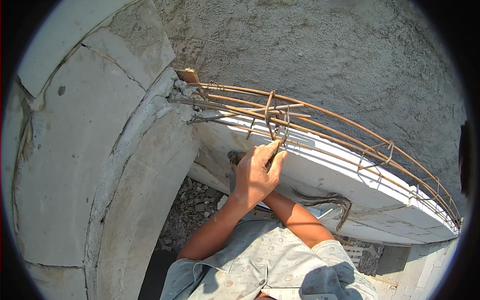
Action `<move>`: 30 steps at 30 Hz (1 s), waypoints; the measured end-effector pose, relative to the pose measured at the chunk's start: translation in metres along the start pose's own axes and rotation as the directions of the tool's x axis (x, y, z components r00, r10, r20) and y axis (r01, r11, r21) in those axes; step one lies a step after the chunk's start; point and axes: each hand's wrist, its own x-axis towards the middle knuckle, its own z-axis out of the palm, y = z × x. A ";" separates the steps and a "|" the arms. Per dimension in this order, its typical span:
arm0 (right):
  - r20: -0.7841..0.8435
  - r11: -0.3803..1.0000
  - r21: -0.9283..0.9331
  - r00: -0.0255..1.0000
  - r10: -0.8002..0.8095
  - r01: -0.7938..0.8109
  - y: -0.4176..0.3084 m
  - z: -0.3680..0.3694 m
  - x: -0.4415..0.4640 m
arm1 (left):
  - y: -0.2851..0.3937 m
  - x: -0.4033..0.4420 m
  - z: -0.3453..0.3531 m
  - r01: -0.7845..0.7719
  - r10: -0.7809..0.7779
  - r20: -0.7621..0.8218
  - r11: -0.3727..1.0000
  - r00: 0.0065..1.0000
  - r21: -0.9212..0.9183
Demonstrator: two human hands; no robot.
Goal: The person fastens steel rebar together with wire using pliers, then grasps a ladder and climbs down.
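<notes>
My left hand point(257, 167) is closed, thumb and forefinger pinched at the lower end of a bent wire stirrup point(286, 125) on the rebar cage. That cage of rusty rods point(330, 131) runs along the top of a white block wall point(320, 170). Behind the left hand, my right forearm point(295, 215) crosses under; the right hand itself is hidden, so its grip does not show. A dark, blunt metal-looking piece point(233, 157) pokes out left of the left hand; its kind is unclear. A bundle of thin dark wires point(340, 202) hangs against the wall face.
Large grey-white blocks point(65, 175) with rough mortar joints rise on the left. Rough grey plaster or concrete point(320, 50) lies beyond the cage. A small wooden piece point(188, 76) sits at the rods' left end. Broken rubble point(192, 207) covers the ground below.
</notes>
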 end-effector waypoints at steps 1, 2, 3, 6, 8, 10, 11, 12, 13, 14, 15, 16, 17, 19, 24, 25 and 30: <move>0.000 1.000 0.003 1.000 -0.003 0.003 -0.002 0.000 0.001 | 0.000 -0.002 -0.004 0.044 -0.043 0.037 0.999 0.998 -0.026; -0.001 1.000 0.004 1.000 -0.005 0.005 -0.003 0.000 0.001 | -0.001 -0.004 -0.007 0.091 -0.087 0.079 0.995 0.993 -0.050; -0.003 1.000 0.008 1.000 -0.006 0.006 -0.003 0.000 0.001 | -0.003 -0.006 -0.009 0.079 -0.074 0.093 0.996 0.993 -0.041; -0.025 0.999 0.030 1.000 -0.018 0.019 -0.008 -0.003 0.007 | -0.010 -0.017 -0.017 0.063 -0.056 0.123 0.997 0.991 -0.049; -0.074 0.997 0.058 0.996 -0.042 0.046 -0.015 -0.002 0.018 | -0.007 -0.023 -0.025 0.060 -0.049 0.103 0.992 0.993 -0.107; -0.169 0.989 0.104 0.982 -0.082 0.101 -0.036 -0.014 0.028 | -0.018 -0.040 -0.038 0.037 -0.044 -0.051 0.990 0.998 -0.138; -0.219 0.983 0.129 0.970 -0.102 0.132 -0.046 -0.025 0.033 | -0.025 -0.050 -0.046 0.018 -0.038 -0.126 0.988 0.991 -0.151; -0.276 0.973 0.154 0.953 -0.124 0.171 -0.061 -0.040 0.039 | -0.037 -0.064 -0.055 0.012 -0.058 -0.251 0.983 0.966 -0.181; -0.320 0.962 0.177 0.936 -0.143 0.208 -0.079 -0.058 0.040 | -0.047 -0.076 -0.065 0.003 -0.082 -0.368 0.977 0.926 -0.211; -0.354 0.953 0.193 0.922 -0.156 0.235 -0.095 -0.075 0.038 | -0.052 -0.077 -0.076 -0.006 -0.067 -0.388 0.983 0.919 -0.183; -0.378 0.925 0.220 0.902 -0.211 0.309 -0.110 -0.091 0.032 | -0.057 -0.078 -0.085 -0.013 -0.053 -0.404 0.987 0.913 -0.159; -0.415 0.902 0.244 0.879 -0.236 0.357 -0.121 -0.100 0.023 | -0.060 -0.080 -0.092 -0.017 -0.043 -0.418 0.990 0.907 -0.138; -0.453 0.875 0.260 0.852 -0.262 0.408 -0.131 -0.106 0.016 | -0.060 -0.083 -0.098 0.010 -0.069 -0.276 0.978 0.959 -0.208; -0.474 0.844 0.291 0.834 -0.283 0.451 -0.148 -0.126 0.005 | -0.056 -0.090 -0.108 0.080 -0.081 0.012 0.940 0.997 -0.332; -0.474 0.813 0.439 0.867 -0.153 0.383 -0.171 -0.171 -0.025 | -0.029 -0.097 -0.115 0.147 -0.075 0.186 0.898 0.980 -0.414; -0.506 0.825 0.426 0.853 -0.124 0.372 -0.175 -0.186 -0.025 | -0.020 -0.091 -0.112 0.100 -0.027 0.169 0.890 0.985 -0.444; -0.365 0.885 0.453 0.928 0.079 0.103 -0.166 -0.205 -0.052 | 0.022 -0.052 -0.086 0.059 -0.043 0.041 0.824 0.998 -0.563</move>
